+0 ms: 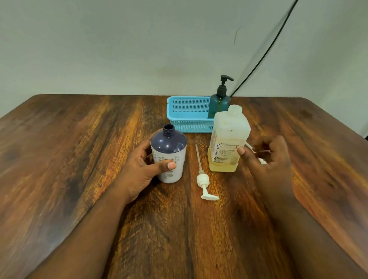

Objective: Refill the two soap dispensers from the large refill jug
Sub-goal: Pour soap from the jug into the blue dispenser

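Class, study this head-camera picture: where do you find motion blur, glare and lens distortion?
Head view: the right hand is smeared by motion blur, while the left hand on the purple bottle is sharper; small glare spots sit on the bottle's shoulder; the wide lens bows the table edges and the wall cable.

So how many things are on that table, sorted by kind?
Soap dispensers: 2, the purple-and-white bottle and the teal bottle
Refill jug: 1
Loose white pump: 1
Blue basket: 1
Total: 5; something white behind the right hand is too hidden to count.
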